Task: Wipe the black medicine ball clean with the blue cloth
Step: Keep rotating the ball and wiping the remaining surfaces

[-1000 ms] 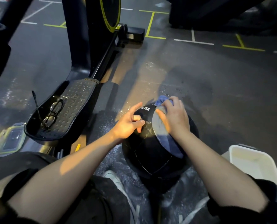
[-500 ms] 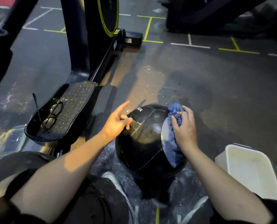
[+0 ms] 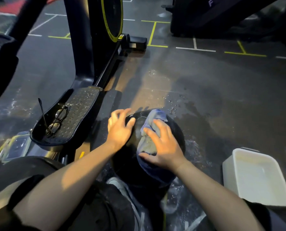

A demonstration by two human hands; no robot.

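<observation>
Right hand [image 3: 162,147] now spread flat, pressing the blue cloth [image 3: 153,130] atop the black medicine ball [image 3: 175,130] — shifted from three o'clock. Left hand [image 3: 119,129] opens from pointing, steadying at nine o'clock — wiping continues.

The ball [image 3: 175,130] is black, the cloth [image 3: 153,129] on it blue and pale grey-beige. The floor [image 3: 205,80] is dark grey with yellow and white lines. The pedal [image 3: 75,117] is black with a dotted pattern, the machine's wheel [image 3: 112,17] black with a yellow ring, the tub [image 3: 259,177] white
</observation>
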